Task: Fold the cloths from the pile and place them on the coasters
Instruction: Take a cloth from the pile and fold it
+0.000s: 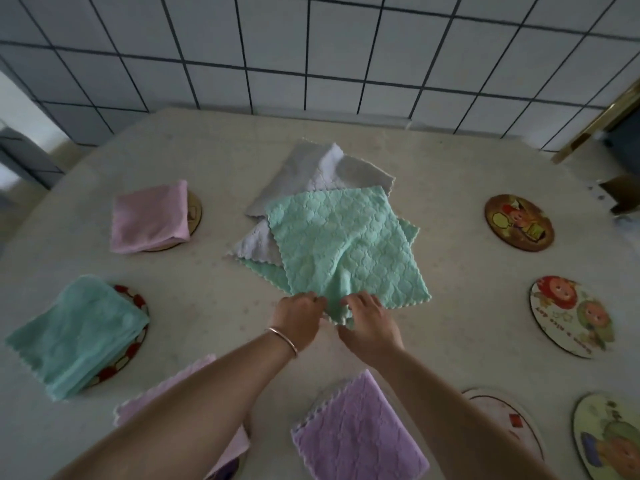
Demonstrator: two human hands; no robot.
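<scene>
Fingers of my left hand (300, 315) and right hand (367, 322) pinch the green cloth's (343, 240) near corner atop the pile, so next I need a clean lift before folding.

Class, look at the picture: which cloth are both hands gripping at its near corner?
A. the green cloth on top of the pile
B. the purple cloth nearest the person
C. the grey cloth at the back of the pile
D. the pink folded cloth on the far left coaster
A: the left hand and right hand both pinch the near corner of the green cloth lying on top of the pile.
</scene>
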